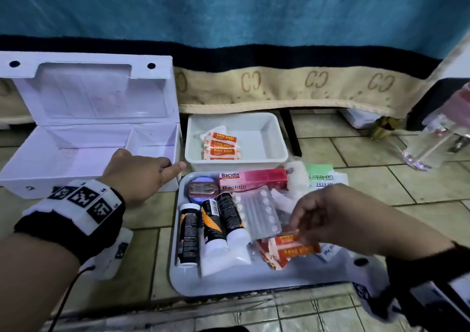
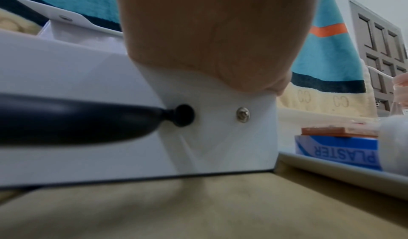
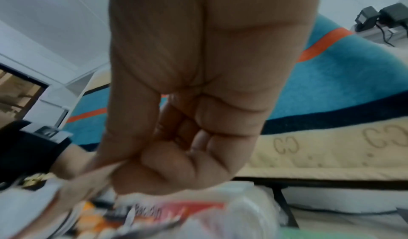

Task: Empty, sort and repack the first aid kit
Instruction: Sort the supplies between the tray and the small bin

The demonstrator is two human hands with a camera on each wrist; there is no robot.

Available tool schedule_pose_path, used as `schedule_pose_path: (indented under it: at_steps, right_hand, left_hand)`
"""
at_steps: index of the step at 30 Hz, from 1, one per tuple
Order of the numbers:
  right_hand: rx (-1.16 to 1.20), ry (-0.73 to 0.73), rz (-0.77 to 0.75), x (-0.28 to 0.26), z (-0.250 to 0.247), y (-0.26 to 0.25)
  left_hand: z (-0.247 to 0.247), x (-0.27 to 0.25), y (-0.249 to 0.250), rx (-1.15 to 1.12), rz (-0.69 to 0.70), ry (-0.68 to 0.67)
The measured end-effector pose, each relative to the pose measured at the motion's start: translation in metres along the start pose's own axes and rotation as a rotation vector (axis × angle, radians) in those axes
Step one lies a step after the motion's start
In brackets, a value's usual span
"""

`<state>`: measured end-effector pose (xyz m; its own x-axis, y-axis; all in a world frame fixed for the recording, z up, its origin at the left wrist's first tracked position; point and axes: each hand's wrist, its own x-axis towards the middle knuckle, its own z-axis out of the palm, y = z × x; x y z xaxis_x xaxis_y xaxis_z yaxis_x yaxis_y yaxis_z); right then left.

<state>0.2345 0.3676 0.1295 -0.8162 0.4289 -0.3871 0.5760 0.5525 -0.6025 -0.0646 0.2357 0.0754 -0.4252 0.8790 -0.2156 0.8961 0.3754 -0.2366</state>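
Observation:
The white first aid kit box (image 1: 76, 153) stands open and empty at the left, its lid up. My left hand (image 1: 162, 171) holds the right end of its front wall, fingers curled over the rim and thumb pointing right; the left wrist view shows the palm (image 2: 209, 42) pressed on that wall (image 2: 88, 138). Over the grey tray (image 1: 229, 280), my right hand (image 1: 296, 230) pinches an orange plaster strip (image 1: 287, 238) lying on a small pile of the same strips (image 1: 295, 252). The right wrist view shows its fingers (image 3: 176, 155) curled together.
A white tub (image 1: 267, 153) behind the tray holds several orange plaster strips (image 1: 222, 144). On the tray lie three tubes (image 1: 213, 227), a blister pack (image 1: 256, 212), a pink Bacidin box (image 1: 251, 179), a round tin (image 1: 203, 189) and a gauze roll (image 1: 296, 176). A clear bottle (image 1: 427, 143) lies right.

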Motion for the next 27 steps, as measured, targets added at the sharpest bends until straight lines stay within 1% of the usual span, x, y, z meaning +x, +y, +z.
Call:
schedule_pose_path:
  at_steps: [3, 7, 11, 14, 15, 18, 20, 22, 24, 27]
  right_hand:
    - [-0.071, 0.039, 0.005, -0.004, 0.021, 0.007]
    - [-0.272, 0.148, -0.05, 0.001, 0.042, 0.005]
    - [-0.348, 0.127, -0.058, 0.002, 0.053, -0.003]
    - [-0.397, 0.165, -0.043, 0.001, 0.038, -0.014]
    - [-0.387, 0.208, -0.043, 0.003, 0.029, -0.018]
    - [-0.348, 0.399, -0.078, 0.022, -0.004, -0.037]
    - [-0.367, 0.445, -0.109, 0.048, -0.022, -0.048]
    - [-0.437, 0.397, -0.093, 0.078, -0.033, -0.055]
    - [-0.557, 0.283, -0.082, 0.105, -0.036, -0.061]
    - [-0.726, 0.06, -0.057, 0.142, -0.026, -0.068]
  left_hand:
    - [-0.002, -0.001, 0.001, 0.006, -0.018, -0.005]
    - [-0.009, -0.006, 0.005, 0.028, -0.009, -0.008]
    - [-0.008, -0.007, 0.005, -0.043, -0.059, 0.004]
    - [-0.005, -0.005, 0.004, -0.099, -0.09, 0.001]
    - [-0.004, -0.004, 0.004, -0.088, -0.086, -0.001]
    - [-0.005, -0.003, 0.003, -0.077, -0.072, -0.017]
    - [-0.006, -0.003, 0.003, -0.08, -0.066, -0.021]
    - [-0.005, -0.003, 0.002, -0.103, -0.064, -0.014]
    - [-0.005, -0.003, 0.002, -0.135, -0.066, -0.024]
    - [-0.005, -0.003, 0.002, -0.123, -0.065, -0.031]
